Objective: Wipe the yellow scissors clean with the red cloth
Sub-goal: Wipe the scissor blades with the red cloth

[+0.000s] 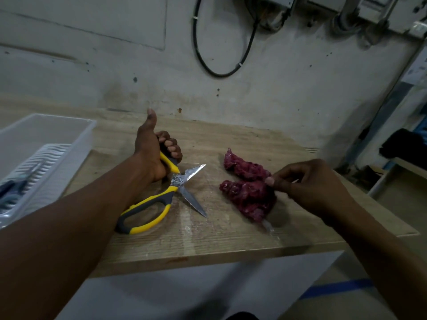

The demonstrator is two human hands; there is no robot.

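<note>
The yellow scissors [161, 199] lie on the wooden table [231, 232] with their blades spread wide apart and smeared with white residue near the pivot. My left hand [154, 148] grips the upper yellow-and-grey handle, thumb pointing up. The lower handle loop rests on the table beside my left forearm. To the right lies the crumpled red cloth [248, 190]. My right hand [309, 183] pinches the cloth's right edge between thumb and fingertips.
A white plastic bin [46, 135] with a ribbed lid and dark items inside stands at the left. A grey wall with a hanging black cable [221, 72] runs behind the table. The table's front edge is close to me. Floor and blue tape show at the right.
</note>
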